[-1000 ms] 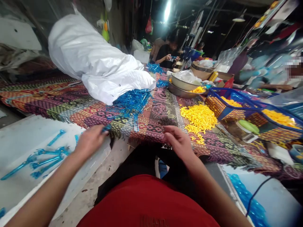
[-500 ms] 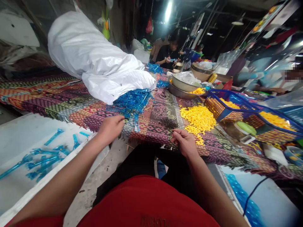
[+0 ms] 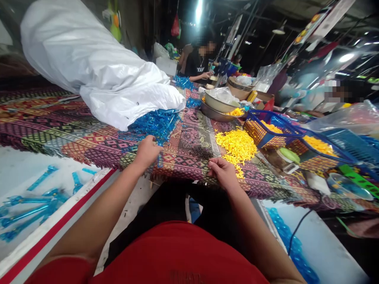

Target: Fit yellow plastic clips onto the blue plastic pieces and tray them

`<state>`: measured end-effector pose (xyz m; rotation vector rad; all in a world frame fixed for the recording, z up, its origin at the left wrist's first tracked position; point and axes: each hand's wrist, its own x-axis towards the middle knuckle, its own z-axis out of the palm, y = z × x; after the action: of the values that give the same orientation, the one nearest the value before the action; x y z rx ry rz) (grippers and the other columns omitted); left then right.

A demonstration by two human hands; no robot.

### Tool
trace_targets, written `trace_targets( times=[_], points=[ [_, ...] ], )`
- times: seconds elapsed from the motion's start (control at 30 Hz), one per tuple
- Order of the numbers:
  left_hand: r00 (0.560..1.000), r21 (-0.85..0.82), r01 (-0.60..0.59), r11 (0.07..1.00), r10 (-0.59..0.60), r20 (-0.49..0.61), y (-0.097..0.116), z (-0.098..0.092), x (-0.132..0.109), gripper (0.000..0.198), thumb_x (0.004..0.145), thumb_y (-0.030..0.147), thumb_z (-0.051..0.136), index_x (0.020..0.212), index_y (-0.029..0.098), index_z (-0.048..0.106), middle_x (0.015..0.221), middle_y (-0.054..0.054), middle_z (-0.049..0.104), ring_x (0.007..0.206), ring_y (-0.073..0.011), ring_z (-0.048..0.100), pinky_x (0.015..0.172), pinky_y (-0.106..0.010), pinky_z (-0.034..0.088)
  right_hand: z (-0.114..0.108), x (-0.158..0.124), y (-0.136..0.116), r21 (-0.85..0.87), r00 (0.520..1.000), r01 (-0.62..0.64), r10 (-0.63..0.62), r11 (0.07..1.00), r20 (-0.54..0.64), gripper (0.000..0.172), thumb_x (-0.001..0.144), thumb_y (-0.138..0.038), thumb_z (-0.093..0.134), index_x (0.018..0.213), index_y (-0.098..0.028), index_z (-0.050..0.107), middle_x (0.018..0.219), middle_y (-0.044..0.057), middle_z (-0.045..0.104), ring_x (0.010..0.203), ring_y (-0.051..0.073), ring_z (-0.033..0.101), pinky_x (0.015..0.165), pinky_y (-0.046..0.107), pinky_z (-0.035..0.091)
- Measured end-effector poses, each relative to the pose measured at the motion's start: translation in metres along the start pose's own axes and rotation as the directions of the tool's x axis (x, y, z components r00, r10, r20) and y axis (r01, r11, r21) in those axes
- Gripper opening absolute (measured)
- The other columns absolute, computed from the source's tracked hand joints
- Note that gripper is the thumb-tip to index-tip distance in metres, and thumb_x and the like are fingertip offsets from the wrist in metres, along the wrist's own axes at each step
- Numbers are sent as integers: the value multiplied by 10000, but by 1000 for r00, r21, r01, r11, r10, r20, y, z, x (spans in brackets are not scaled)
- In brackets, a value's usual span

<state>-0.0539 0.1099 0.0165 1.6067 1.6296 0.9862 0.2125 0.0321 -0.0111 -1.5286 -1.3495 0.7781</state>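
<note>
Reaching across a cloth-covered table (image 3: pixel 97 148), a person is working with hands well apart: the left hand (image 3: pixel 147 153) is pressing at the edge of a heap of blue plastic pieces (image 3: pixel 154 124), any grip hidden, while the curled right hand (image 3: pixel 223 174) is resting beside a dark pile (image 3: pixel 201 152) and loose yellow plastic pieces (image 3: pixel 235 146), its hold unclear too.
</note>
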Motion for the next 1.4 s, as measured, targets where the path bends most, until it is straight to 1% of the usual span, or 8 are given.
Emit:
trace_targets(
  times=[0.13,0.27,0.37,0.6,0.97,1.1,1.23,1.4],
  points=[
    [968,-545,225,807,-120,222,9,6,-20,382,636,190,668,999,112,577,574,14,599,459,-143,580,464,-268,487,6,18,-2,-502,948,318,-286,804,142,216,824,-295,500,797,-166,671,751,61,623,680,170,580,620,280,425],
    [886,-687,424,591,-112,450,16,18,-37,366,648,157,644,998,131,540,573,32,574,363,-145,556,329,-244,430,18,26,-6,-757,915,398,-281,518,289,253,879,-251,433,948,-202,672,891,82,597,713,169,572,618,274,396],
    [868,-718,445,535,-60,493,16,23,-42,380,668,168,627,1026,137,503,656,3,610,368,-150,575,287,-210,385,21,27,-8,-782,897,439,-262,442,356,259,892,-231,413,904,-198,670,868,77,581,706,167,559,612,270,384],
    [888,-708,401,581,-57,457,17,26,-41,248,707,183,580,935,131,495,571,3,596,388,-166,593,319,-222,432,9,33,-3,-570,869,495,-363,657,337,210,871,-239,476,830,-162,667,783,57,589,719,156,556,650,253,429],
    [913,-685,367,630,-104,394,20,37,-46,250,692,134,561,940,126,532,539,26,568,394,-137,583,376,-234,483,22,34,-20,-727,873,487,-232,484,430,249,883,-261,441,841,-190,677,844,68,581,714,150,557,621,251,388],
    [915,-703,364,610,-96,391,20,38,-50,222,685,127,553,901,143,507,656,5,604,413,-131,592,366,-245,486,22,32,-23,-538,875,474,-300,697,381,197,861,-247,461,844,-172,642,771,53,608,704,152,567,630,255,413],
    [913,-713,362,600,-72,403,22,41,-57,191,687,149,561,866,147,492,639,8,597,414,-128,587,363,-238,480,28,20,-29,-195,933,227,-155,954,325,188,840,-322,494,878,-171,599,553,-21,571,491,115,520,499,231,395],
    [915,-725,329,605,-12,404,24,48,-63,226,688,162,587,893,141,495,562,23,576,419,-121,574,364,-211,467,38,3,-40,43,928,59,-71,997,366,224,824,-377,525,898,-174,589,521,-40,548,450,95,504,437,204,375]
  ],
)
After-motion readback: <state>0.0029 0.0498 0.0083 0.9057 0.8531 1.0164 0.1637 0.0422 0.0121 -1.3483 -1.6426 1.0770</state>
